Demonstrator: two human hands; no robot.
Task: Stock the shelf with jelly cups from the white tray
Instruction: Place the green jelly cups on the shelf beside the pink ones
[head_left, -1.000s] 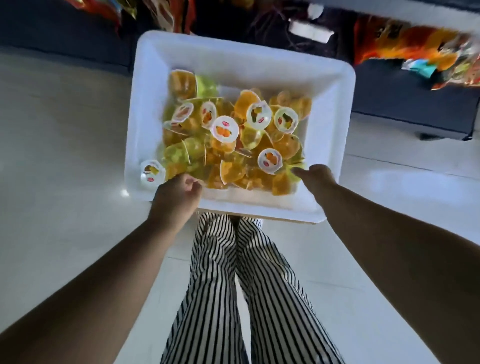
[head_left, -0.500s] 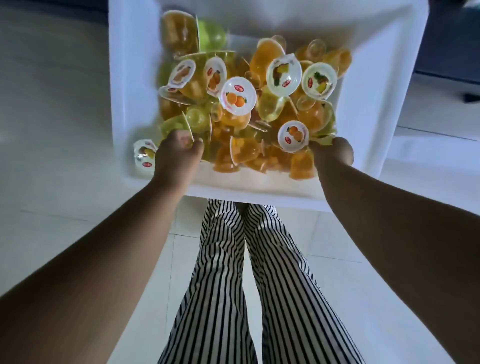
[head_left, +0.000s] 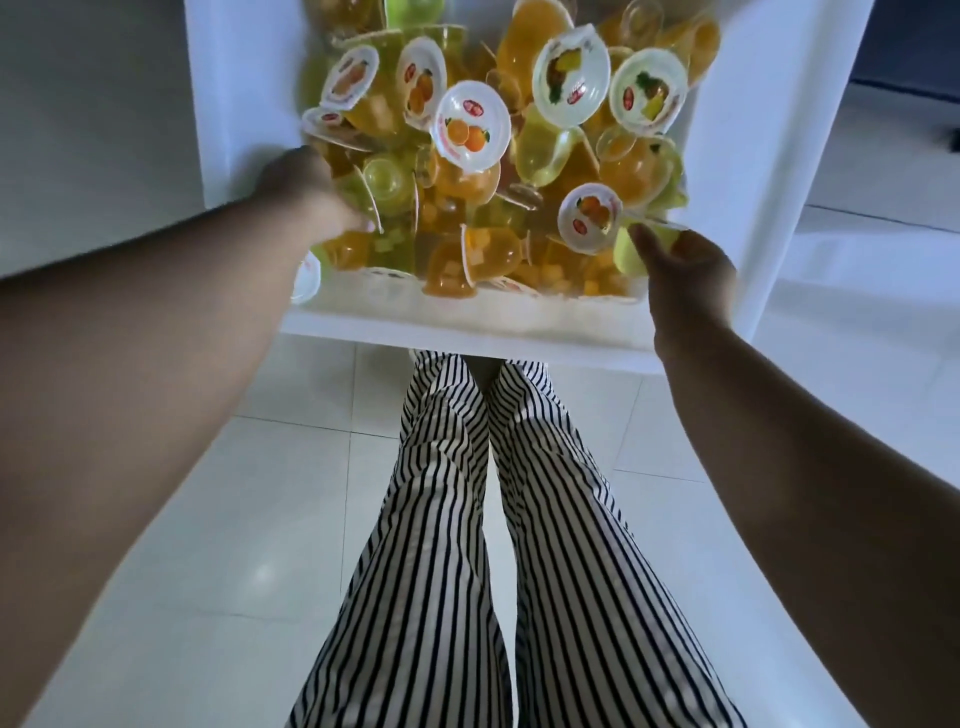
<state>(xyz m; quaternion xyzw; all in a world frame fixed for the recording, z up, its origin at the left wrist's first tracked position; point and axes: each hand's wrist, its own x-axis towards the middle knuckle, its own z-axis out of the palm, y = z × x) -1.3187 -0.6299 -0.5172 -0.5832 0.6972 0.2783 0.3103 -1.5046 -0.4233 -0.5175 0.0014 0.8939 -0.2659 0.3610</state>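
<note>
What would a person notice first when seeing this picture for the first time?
First comes the heap of orange and green jelly cups filling the white tray at the top of the view. Next, the two bare arms reaching in: the left hand among the cups at the heap's left edge, the right hand at its right corner beside a green cup. Below the tray, black-and-white striped trousers stand out against the pale tiled floor.

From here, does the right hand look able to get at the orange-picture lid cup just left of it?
Probably yes. The right hand is already inside the white tray, beside that cup, which lies on top of the pile with nothing over it.
</note>
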